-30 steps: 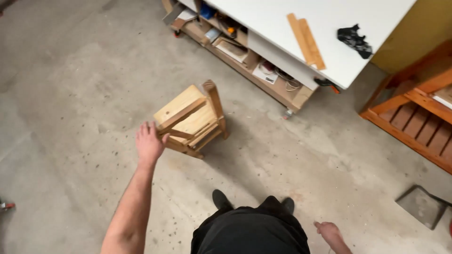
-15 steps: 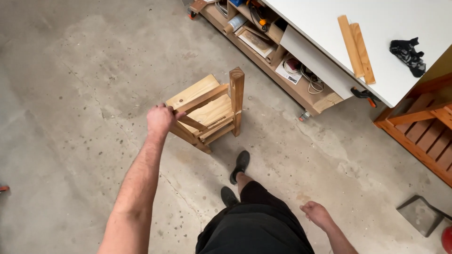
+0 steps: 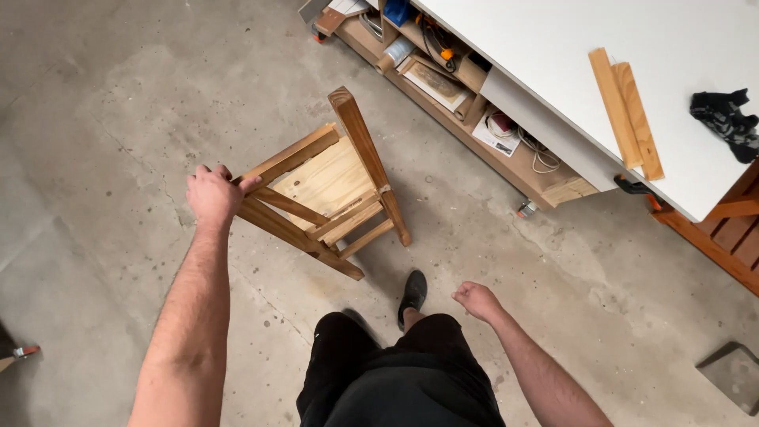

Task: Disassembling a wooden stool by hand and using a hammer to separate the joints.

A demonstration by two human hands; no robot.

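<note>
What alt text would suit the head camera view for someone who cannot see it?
Seen from above, a person's left hand grips the leg of a tilted wooden stool on a concrete floor; the right hand hangs free, loosely closed. A white workbench stands nearby.

white workbench [image 3: 553, 47] | two wood strips [image 3: 626, 111] | black cloth [image 3: 723, 115] | concrete floor [image 3: 95, 103]

Even, soft light fills the scene; the white worktop [image 3: 553, 55] glares mildly; a faint shadow lies beside the wooden stool [image 3: 332, 186]; focus stays sharp; edges bend slightly.
</note>
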